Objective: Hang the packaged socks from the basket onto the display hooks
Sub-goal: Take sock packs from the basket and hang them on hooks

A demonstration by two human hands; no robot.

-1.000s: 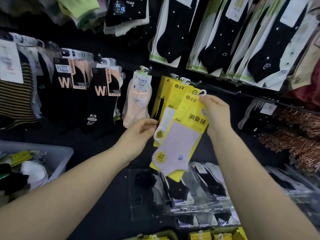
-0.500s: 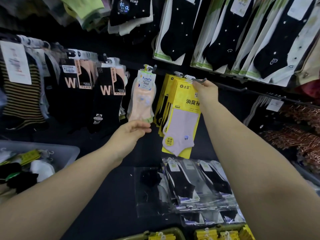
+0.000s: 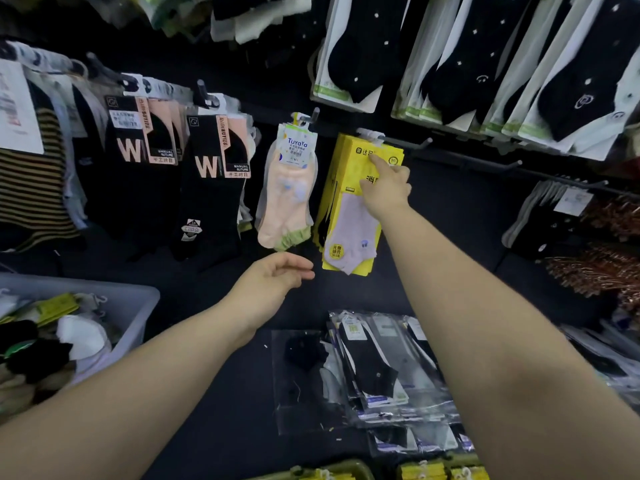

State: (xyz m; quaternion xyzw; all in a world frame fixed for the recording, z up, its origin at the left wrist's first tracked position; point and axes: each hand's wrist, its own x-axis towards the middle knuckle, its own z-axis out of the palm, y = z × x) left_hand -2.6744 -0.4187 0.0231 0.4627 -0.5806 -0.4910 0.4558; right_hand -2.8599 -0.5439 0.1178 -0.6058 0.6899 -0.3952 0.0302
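Pack (image 3: 346, 181) hangs on its hook (image 3: 401, 140); right hand (image 3: 386, 188) presses it with one straight finger, left hand (image 3: 277, 275) below, fingers loose, empty. Next, likely: reach the basket (image 3: 138, 296), far left, for another.

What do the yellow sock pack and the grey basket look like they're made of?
Yellow sock pack: probably printed card, matte, hanging flat with straight edges. Grey basket: likely moulded plastic, with smooth pale walls and a rounded rim.
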